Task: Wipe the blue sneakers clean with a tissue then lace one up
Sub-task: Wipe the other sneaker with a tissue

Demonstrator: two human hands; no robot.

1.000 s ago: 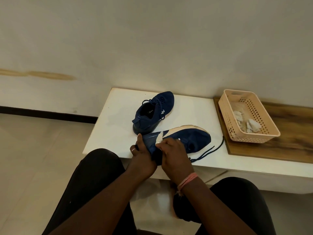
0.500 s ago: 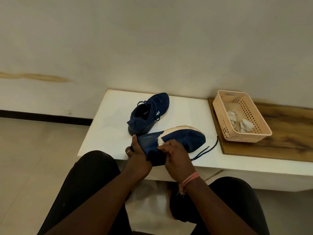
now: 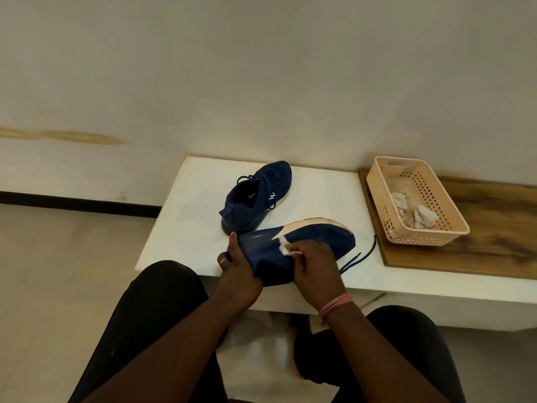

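My left hand (image 3: 236, 267) holds the near sneaker (image 3: 302, 242) at its heel; my right hand (image 3: 315, 264), pinching the tissue (image 3: 286, 249), has slid along its side, so wiping continues.

Both hands busy at near edge of white table (image 3: 186, 228): left hand (image 3: 238, 274) grips heel of near sneaker (image 3: 313, 242), right hand (image 3: 313, 263) pinches tissue (image 3: 286, 249) against its side. Bare tabletop left of shoes, open lane. Far sneaker (image 3: 255, 196) sits just behind, narrow gap between the two. Loose lace (image 3: 360, 257) trails right across table. Bare strip beyond lace, then wooden board (image 3: 494, 251) with basket (image 3: 377, 187) blocks right side. Wall close behind.
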